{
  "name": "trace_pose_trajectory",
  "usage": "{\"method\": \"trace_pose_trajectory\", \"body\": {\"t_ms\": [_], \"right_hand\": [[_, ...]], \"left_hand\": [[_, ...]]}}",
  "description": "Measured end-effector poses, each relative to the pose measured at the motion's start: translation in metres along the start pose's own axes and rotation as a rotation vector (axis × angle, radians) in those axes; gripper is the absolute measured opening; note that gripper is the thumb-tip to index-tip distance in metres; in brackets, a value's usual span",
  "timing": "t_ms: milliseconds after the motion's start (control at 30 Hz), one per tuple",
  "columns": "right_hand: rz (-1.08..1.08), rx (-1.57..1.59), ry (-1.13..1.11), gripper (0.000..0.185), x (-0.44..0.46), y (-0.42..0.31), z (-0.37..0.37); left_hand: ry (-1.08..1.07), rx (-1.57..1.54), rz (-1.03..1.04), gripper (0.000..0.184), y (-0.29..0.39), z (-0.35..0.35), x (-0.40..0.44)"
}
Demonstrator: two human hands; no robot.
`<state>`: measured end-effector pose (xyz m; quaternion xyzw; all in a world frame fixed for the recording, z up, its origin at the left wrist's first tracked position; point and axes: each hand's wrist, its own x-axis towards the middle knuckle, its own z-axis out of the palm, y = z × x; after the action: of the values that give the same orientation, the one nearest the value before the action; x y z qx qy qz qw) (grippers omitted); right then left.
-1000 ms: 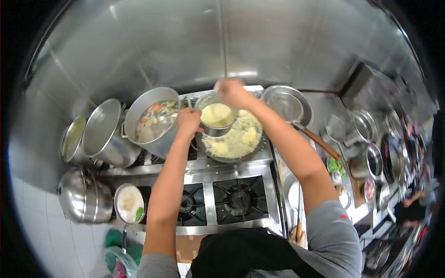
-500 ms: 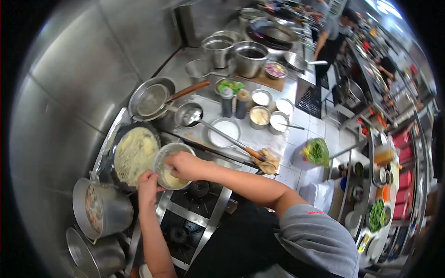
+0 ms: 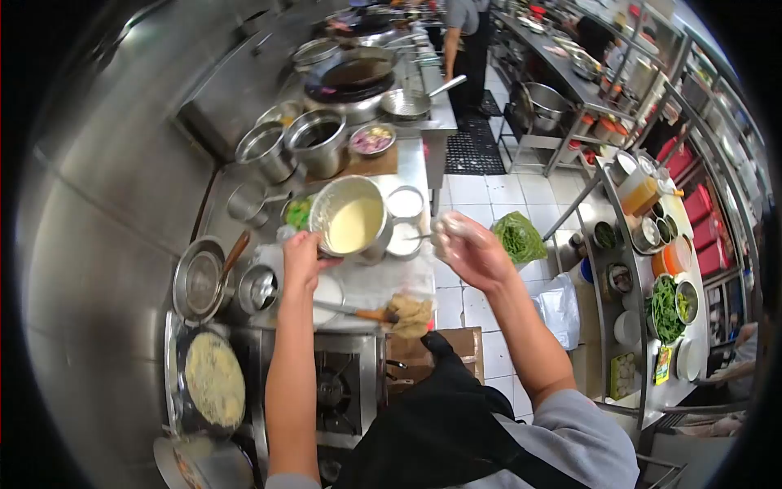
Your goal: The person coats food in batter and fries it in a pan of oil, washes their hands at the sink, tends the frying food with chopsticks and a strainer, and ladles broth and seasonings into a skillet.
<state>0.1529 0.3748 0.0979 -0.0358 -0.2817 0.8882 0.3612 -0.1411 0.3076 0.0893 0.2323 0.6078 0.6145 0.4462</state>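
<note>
My left hand (image 3: pixel 303 261) is closed on the near left rim of a metal bowl (image 3: pixel 340 194), tilted toward me with pale yellow batter (image 3: pixel 355 226) in it. The bowl is above the counter, among small containers. To its right, my right hand (image 3: pixel 472 253) is raised in the air, apart from the bowl. Its fingers are bunched and coated in whitish batter; whether anything is between them cannot be made out. At lower left, a dark pan (image 3: pixel 177 383) holds a spread layer of pale batter (image 3: pixel 214 379).
A ladle's wooden handle (image 3: pixel 371 314) rests by a crumpled cloth (image 3: pixel 410 315). White-filled containers (image 3: pixel 405 204) stand beside the bowl. A strainer (image 3: pixel 198 273) is at left, a stove burner (image 3: pixel 332 389) in front. A shelf (image 3: pixel 603 244) stands right; a person (image 3: pixel 464 49) stands beyond.
My left hand has carried the bowl from beside the pan up over the counter. My right hand has come out of the bowl and moved right. The view has turned right.
</note>
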Motion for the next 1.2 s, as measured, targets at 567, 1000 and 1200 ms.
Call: {"method": "trace_pose_trajectory", "body": {"t_ms": [567,1000,1200], "right_hand": [[-0.076,-0.036,1.158,0.013,-0.293,-0.031,-0.209],[-0.094,0.155,1.503,0.01,-0.491,0.085,-0.229],[-0.313,0.315,1.639,0.011,-0.577,0.133,-0.169]], "left_hand": [[0.065,0.378,-0.184,0.025,-0.111,0.036,0.37],[0.147,0.654,-0.249,0.034,-0.111,0.024,0.388],[-0.01,1.034,0.628,0.026,-0.053,0.08,0.303]]}}
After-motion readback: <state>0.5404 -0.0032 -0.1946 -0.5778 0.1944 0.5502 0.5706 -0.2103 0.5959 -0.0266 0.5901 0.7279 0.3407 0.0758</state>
